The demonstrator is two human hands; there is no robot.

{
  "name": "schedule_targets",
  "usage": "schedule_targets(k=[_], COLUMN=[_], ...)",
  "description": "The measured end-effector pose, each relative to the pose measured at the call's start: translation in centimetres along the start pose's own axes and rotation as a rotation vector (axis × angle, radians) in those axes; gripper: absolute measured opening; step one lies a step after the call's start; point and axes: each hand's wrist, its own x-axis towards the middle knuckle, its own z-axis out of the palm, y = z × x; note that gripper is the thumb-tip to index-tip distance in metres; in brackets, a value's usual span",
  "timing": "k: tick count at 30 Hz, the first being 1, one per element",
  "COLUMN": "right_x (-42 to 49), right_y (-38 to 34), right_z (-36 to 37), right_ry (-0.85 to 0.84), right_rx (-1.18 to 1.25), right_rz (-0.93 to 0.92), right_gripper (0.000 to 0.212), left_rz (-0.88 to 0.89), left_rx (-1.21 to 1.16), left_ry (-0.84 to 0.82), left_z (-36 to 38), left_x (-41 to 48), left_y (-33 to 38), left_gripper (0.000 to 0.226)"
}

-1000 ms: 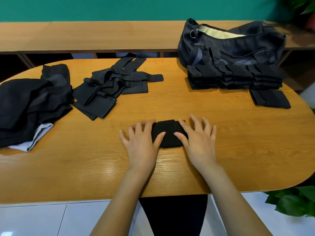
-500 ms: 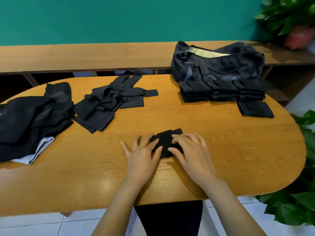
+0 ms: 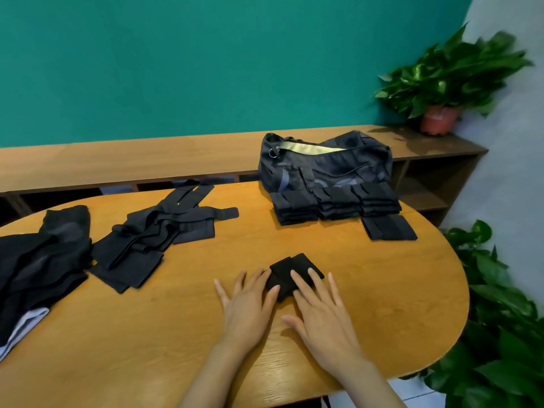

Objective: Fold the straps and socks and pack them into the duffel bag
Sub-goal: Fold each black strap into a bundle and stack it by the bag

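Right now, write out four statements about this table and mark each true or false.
1. The left hand and the right hand both touch the folded strap with straight fingers. True.
2. Folded stacks sit just in front of the duffel bag. True.
3. The duffel bag is zipped shut. False: its top gapes, showing a pale lining.
4. The loose straps lie to the right of the hands. False: they lie to the left, farther back.

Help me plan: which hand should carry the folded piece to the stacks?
Probably the right hand: it rests on the folded piece, and the stacks sit on its side.
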Motion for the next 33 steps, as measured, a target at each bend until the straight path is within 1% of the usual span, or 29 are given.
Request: schedule_targets(k=[4, 7, 9, 11, 13, 16, 22, 24, 27, 28, 29, 31, 33], right_x=[1.9, 3.6, 4.3, 4.9, 5.3, 5.9, 5.8, 5.7, 5.6, 5.6, 5.6, 5.7, 5.8], right_y=[5.0, 10.5, 14.0, 16.9, 18.7, 20.0, 21.4, 21.6, 21.3, 21.1, 20.9, 20.7, 20.8], right_z=[-1.7, -3.1, -3.8, -4.0, -4.0, -3.5, -2.0, -1.9, -2.1, -2.1, -2.0, -1.6, -1.4], right_ry=[0.110, 0.145, 0.117, 0.055, -0.011, -0.082, -0.198, -0.181, -0.094, -0.082, -0.088, -0.138, -0.177], right_rx=[-0.020, -0.052, -0.078, -0.097, -0.106, -0.105, 0.051, 0.099, 0.199, 0.200, 0.173, 0.104, 0.115], right_rz=[0.137, 0.277, 0.353, 0.402, 0.434, 0.437, 0.442, 0.452, 0.461, 0.453, 0.437, 0.414, 0.440], right_gripper=[0.079, 0.078, 0.084, 0.089, 0.083, 0.069, 0.063, 0.059, 0.041, 0.041, 0.046, 0.055, 0.056], left_rz=[-0.072, -0.102, -0.128, -0.148, -0.157, -0.171, -0.165, -0.156, -0.145, -0.143, -0.142, -0.143, -0.139], left_rx=[0.025, 0.066, 0.091, 0.121, 0.126, 0.112, 0.131, 0.135, 0.142, 0.144, 0.147, 0.152, 0.155], left_ry=[0.056, 0.034, -0.008, -0.038, -0.047, -0.062, -0.054, -0.052, -0.052, -0.048, -0.043, -0.039, -0.037], left_z=[0.2, 0.3, 0.6, 1.0, 1.2, 1.3, 1.5, 1.5, 1.5, 1.5, 1.5, 1.5, 1.5], left_x=[2.2, 3.7, 4.5, 4.9, 5.2, 5.5, 5.4, 5.3, 5.2, 5.1, 5.1, 5.1, 5.0], left_y=[1.0, 1.3, 1.5, 1.6, 1.6, 1.5, 1.3, 1.3, 1.3, 1.3, 1.3, 1.2, 1.2], left_gripper=[0.056, 0.056, 0.057, 0.057, 0.056, 0.056, 0.056, 0.056, 0.056, 0.056, 0.055, 0.055, 0.055])
